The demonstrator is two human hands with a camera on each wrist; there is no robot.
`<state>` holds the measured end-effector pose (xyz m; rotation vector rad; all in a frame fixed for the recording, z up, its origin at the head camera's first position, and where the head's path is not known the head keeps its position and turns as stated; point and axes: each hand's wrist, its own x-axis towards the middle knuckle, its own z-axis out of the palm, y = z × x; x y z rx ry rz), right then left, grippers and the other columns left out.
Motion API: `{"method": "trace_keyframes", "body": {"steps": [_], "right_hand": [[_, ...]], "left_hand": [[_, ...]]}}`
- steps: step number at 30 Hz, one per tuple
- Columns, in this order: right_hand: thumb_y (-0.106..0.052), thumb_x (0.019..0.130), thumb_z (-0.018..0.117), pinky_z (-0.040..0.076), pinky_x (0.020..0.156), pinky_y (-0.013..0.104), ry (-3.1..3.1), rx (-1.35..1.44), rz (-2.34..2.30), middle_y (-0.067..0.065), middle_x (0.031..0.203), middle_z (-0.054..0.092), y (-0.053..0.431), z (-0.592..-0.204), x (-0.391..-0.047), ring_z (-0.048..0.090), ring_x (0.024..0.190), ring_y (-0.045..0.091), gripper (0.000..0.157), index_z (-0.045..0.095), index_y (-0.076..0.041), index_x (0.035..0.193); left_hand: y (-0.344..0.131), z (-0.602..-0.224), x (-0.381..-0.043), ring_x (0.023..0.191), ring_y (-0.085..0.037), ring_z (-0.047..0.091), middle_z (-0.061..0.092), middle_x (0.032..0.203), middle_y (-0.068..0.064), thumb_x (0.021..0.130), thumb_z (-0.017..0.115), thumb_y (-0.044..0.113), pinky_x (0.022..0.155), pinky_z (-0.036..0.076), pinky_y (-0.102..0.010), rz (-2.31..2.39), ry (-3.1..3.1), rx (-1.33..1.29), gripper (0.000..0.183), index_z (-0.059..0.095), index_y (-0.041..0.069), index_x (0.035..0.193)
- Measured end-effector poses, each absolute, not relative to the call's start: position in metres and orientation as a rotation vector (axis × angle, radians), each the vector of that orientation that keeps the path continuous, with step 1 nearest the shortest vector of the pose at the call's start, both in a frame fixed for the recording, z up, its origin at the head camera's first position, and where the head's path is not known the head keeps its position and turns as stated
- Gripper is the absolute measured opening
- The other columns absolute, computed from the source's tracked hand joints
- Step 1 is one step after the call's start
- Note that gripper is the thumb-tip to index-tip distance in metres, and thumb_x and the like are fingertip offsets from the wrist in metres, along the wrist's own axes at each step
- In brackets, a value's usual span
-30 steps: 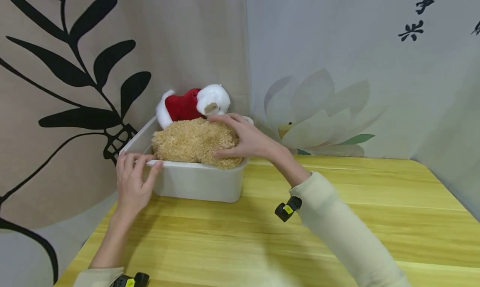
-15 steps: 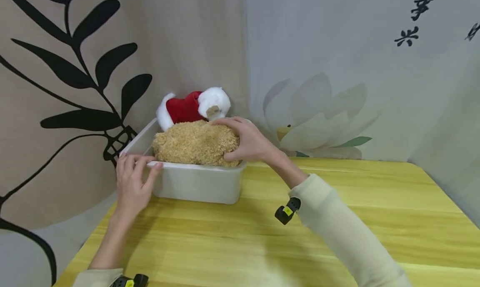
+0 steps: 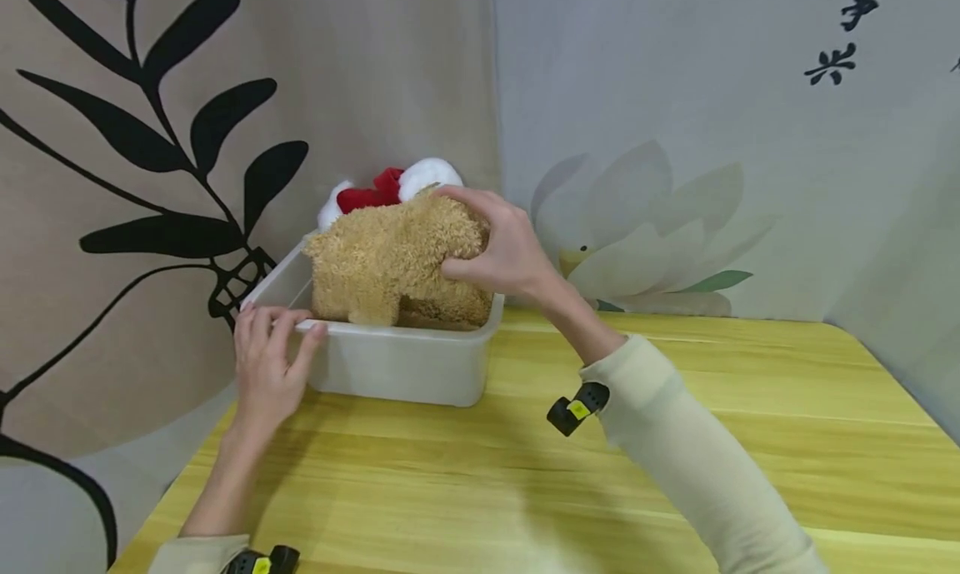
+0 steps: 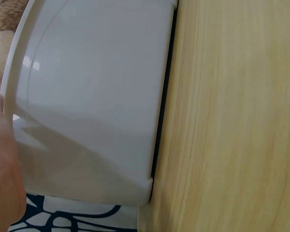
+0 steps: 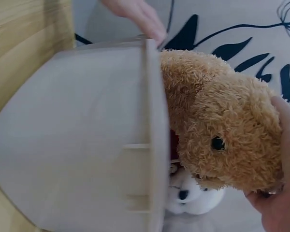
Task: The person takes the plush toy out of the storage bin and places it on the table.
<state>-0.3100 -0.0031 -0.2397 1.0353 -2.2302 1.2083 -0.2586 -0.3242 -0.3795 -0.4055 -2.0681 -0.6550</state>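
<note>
My right hand [image 3: 502, 245] grips the head end of a curly tan stuffed animal [image 3: 390, 257], thumb on the near side and fingers over the top. The toy stands tilted up inside a white plastic bin [image 3: 397, 366], its lower part behind the front rim. A black eye shows on its face [image 5: 237, 140] in the right wrist view. My left hand [image 3: 266, 361] holds the bin's rim at the near left corner, thumb along the front edge. Behind the tan toy, a white stuffed animal in a red top [image 3: 431, 176] is partly hidden.
The bin stands at the back left of a yellow wood-grain table [image 3: 465, 491], close to the curtain [image 3: 390, 74] with black leaf prints. A pale wall with a lotus print [image 3: 645, 224] rises behind the table.
My right hand has closed on the tan stuffed animal and raised it, so its underside shows and it covers more of the white one. My left hand stays on the rim.
</note>
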Motion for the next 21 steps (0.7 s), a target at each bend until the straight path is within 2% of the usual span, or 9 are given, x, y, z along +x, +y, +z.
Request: {"method": "trace_keyframes", "body": {"steps": [5,8,14,21], "right_hand": [[-0.010,0.072,0.075,0.058,0.078,0.031,-2.159,1.021,1.328,0.005,0.127,0.063,0.004,-0.222,-0.303,0.061,0.100,0.015,0.074,0.055,-0.016,0.144],[-0.011,0.072,0.072,0.059,0.074,0.031,-2.135,1.017,1.374,0.002,0.122,0.065,0.007,-0.212,-0.297,0.064,0.092,0.013,0.074,0.054,-0.015,0.144],[-0.013,0.072,0.072,0.059,0.076,0.031,-2.131,1.033,1.354,0.001,0.121,0.066,0.012,-0.198,-0.288,0.064,0.092,0.012,0.075,0.053,-0.014,0.145],[-0.013,0.073,0.069,0.060,0.073,0.033,-2.091,0.985,1.408,0.005,0.119,0.067,0.021,-0.178,-0.286,0.066,0.086,0.019,0.073,0.053,-0.012,0.145]], "left_hand": [[-0.323,-0.382,-0.264,0.113,-0.049,0.043,0.054,0.100,-0.026,0.099,0.043,0.066,0.120,0.013,-0.058,-0.663,-2.019,-0.414,0.074,0.064,-0.005,0.100],[-0.323,-0.383,-0.264,0.112,-0.049,0.043,0.054,0.099,-0.025,0.099,0.043,0.066,0.120,0.014,-0.058,-0.668,-2.003,-0.417,0.074,0.064,-0.005,0.098],[-0.322,-0.382,-0.263,0.107,-0.050,0.043,0.054,0.099,-0.026,0.099,0.043,0.065,0.119,0.015,-0.058,-0.659,-1.996,-0.422,0.073,0.063,-0.004,0.097],[-0.323,-0.383,-0.263,0.108,-0.048,0.043,0.054,0.100,-0.026,0.099,0.043,0.066,0.120,0.014,-0.057,-0.665,-2.004,-0.422,0.072,0.064,-0.004,0.098]]}}
